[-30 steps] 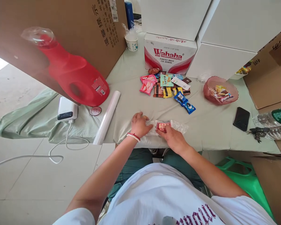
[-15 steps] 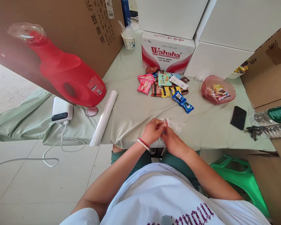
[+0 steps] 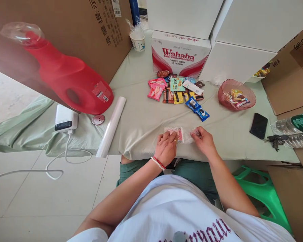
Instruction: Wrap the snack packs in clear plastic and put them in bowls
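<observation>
My left hand [image 3: 166,148] lies with its fingers stretched over a small red-and-white packet [image 3: 179,133], pressing it to the cloth near the table's front edge. Its print is too small to read. Clear plastic film [image 3: 187,136] surrounds the packet and runs out to the right. A bunched end of that film is pinched between the fingertips of my right hand [image 3: 205,141]. Beyond both hands lies a pile of wrapped snacks: pink packets [image 3: 155,91], yellow-and-brown ones [image 3: 178,97], a green one [image 3: 177,84] and blue ones [image 3: 197,109].
A roll of clear film [image 3: 111,127] and a red jug [image 3: 78,80] stand left, beside a white power bank [image 3: 66,117]. To the right are a pink bowl [image 3: 221,95] with snacks, a phone [image 3: 258,126], keys [image 3: 276,141] and bottles. A Wahaba-type water carton [image 3: 179,55] stands behind.
My hands were together over the packet; now my right hand has moved right, drawing the film out. My left hand has flattened onto the packet, which shows more plainly on the cloth.
</observation>
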The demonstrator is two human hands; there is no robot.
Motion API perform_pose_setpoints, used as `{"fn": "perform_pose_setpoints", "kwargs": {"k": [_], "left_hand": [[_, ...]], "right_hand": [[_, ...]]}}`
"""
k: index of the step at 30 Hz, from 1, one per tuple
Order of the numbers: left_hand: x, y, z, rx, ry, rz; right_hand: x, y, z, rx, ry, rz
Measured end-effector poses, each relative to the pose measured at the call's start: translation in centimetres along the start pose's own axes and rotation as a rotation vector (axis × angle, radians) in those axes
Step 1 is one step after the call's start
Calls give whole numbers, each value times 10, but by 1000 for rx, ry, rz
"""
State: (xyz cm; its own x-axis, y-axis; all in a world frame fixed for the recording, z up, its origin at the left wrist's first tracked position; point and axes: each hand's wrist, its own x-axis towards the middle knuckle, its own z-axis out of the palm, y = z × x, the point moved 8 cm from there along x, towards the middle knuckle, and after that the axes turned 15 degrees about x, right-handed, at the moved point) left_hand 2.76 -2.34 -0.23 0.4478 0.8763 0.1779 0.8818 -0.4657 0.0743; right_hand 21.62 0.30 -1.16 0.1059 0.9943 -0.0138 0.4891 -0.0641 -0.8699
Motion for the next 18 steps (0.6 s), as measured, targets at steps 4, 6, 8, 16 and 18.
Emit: {"fn": "perform_pose_setpoints", "kwargs": {"k": [4, 6, 8, 16, 18], "left_hand": [[5, 4, 0, -17, -23, 52], [6, 2, 0, -47, -44, 87], [1, -5, -4, -92, -40, 110], [-72, -96, -35, -178, 276, -103], [-76, -111, -35, -144, 307, -172]], "right_hand": [[19, -44, 20, -17, -76, -60], [23, -69, 49, -156, -178, -137], [20, -83, 82, -305, -297, -182], [-21, -86, 127, -511, -391, -423], [-23, -82, 123, -494, -373, -421]]}}
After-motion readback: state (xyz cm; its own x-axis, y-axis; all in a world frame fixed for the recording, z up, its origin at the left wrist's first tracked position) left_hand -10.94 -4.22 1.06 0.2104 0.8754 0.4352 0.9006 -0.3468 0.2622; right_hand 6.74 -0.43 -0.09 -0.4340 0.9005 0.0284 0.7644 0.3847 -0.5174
